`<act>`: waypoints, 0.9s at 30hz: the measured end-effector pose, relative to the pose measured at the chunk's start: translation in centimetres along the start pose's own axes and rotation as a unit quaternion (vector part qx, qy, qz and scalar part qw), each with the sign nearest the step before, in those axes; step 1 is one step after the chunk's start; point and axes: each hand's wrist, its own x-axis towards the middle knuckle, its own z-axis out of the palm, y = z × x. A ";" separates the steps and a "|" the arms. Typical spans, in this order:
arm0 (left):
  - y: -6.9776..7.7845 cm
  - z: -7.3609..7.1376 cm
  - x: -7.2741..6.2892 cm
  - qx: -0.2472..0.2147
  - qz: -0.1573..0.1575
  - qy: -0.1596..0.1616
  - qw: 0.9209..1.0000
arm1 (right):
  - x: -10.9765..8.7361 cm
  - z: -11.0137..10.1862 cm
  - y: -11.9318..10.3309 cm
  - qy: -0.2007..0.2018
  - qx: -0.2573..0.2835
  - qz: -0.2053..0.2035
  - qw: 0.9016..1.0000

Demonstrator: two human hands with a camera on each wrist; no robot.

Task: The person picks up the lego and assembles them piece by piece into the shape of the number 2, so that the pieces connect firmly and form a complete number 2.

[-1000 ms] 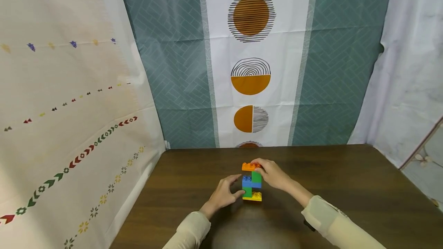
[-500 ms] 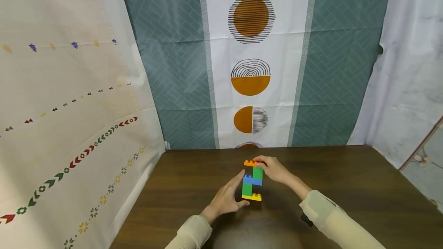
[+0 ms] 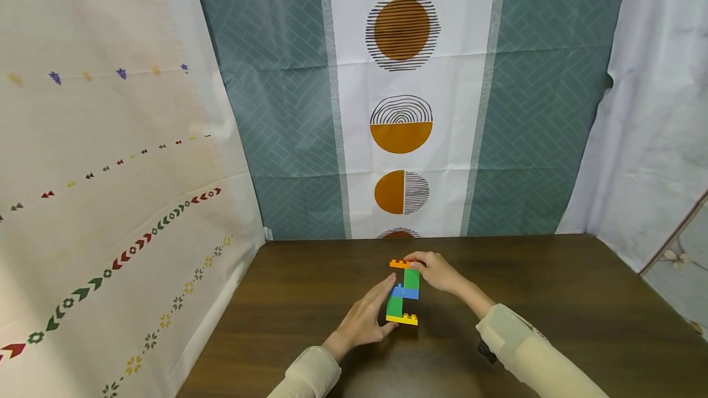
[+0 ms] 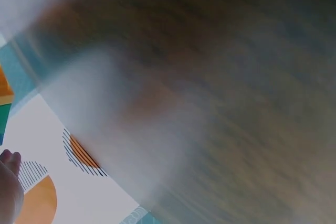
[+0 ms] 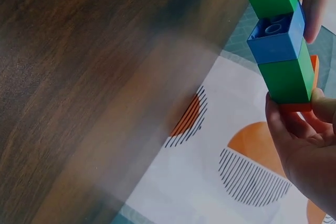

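Note:
A zigzag tower of toy building bricks stands between my hands in the head view. From the top come an orange brick (image 3: pixel 397 263), a green one (image 3: pixel 411 279), a blue brick (image 3: pixel 410 294), another green one (image 3: pixel 394 307) and a yellow brick (image 3: pixel 402 320). My right hand (image 3: pixel 437 270) pinches the orange brick's right end between thumb and fingers. On the tower's left, my left hand (image 3: pixel 362 318) lies with fingers extended, tips at the blue brick and thumb by the yellow one. In the right wrist view, straight left fingers (image 5: pixel 315 9) run alongside the upside-down-looking tower.
A dark wooden table (image 3: pixel 310 263) lies beneath. Behind it hangs a green and white curtain (image 3: pixel 276 140) with orange circles, and a patterned cream cloth (image 3: pixel 138 158) borders the left. A small black object (image 3: pixel 487 351) shows under the right sleeve. Blur covers most of the left wrist view.
My left fingers have reached forward and in along the tower, the thumb dropping to the yellow brick. The tower shifted up slightly, then down a little. My right hand keeps its pinch.

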 end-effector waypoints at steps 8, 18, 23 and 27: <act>0.8 -0.3 0.4 -0.032 -0.040 -0.020 0.998 | -0.3 0.1 0.2 0.014 0.007 0.018 1.000; 1.4 -0.6 0.7 -0.053 -0.074 -0.043 0.995 | -0.8 0.6 0.9 0.038 0.021 0.016 0.999; 1.4 -0.8 0.9 -0.064 -0.070 -0.037 0.995 | -1.0 0.9 1.0 0.041 0.019 0.012 0.999; 1.5 -0.8 0.9 -0.071 -0.070 -0.033 0.994 | -1.2 0.9 1.1 0.036 0.024 0.002 0.999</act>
